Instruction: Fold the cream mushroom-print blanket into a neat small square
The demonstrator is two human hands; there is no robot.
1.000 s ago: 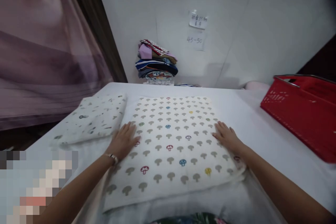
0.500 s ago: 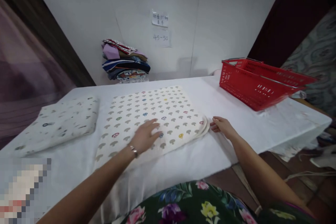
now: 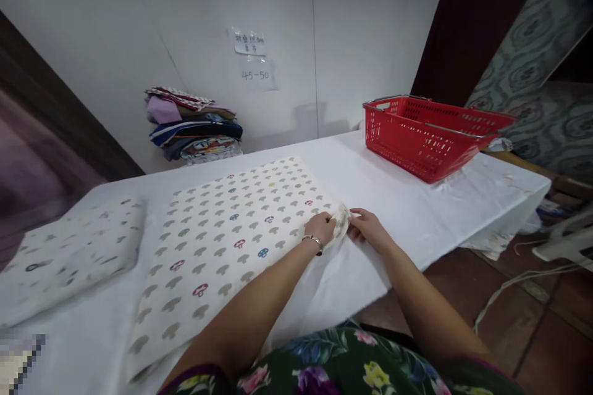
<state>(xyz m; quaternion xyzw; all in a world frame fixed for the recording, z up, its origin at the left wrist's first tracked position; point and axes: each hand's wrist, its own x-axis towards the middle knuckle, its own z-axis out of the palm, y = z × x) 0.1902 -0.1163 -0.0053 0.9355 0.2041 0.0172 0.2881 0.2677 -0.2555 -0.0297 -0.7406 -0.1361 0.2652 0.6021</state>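
Note:
A cream cloth (image 3: 217, 241) printed with grey mushrooms and a few coloured ones lies folded in layers on the white-covered table (image 3: 343, 166). At its right end, my left hand (image 3: 321, 229) is closed on the cloth's corner, with a bracelet on the wrist. Just to the right, my right hand (image 3: 369, 228) pinches the outer edge of that same corner. Between the two hands the fabric is bunched up and slightly raised. How many layers the fingers hold is hidden.
Another folded white printed cloth (image 3: 88, 247) lies at the left. A stack of folded fabrics (image 3: 194, 126) stands by the wall at the back. A red basket (image 3: 426, 142) sits at the right rear. Paper signs (image 3: 254, 74) hang on the wall.
My left hand has moved right from the cloth's middle to its right corner and closed there. My right hand now grips the edge. The corner has gone from flat to bunched; the view has shifted right.

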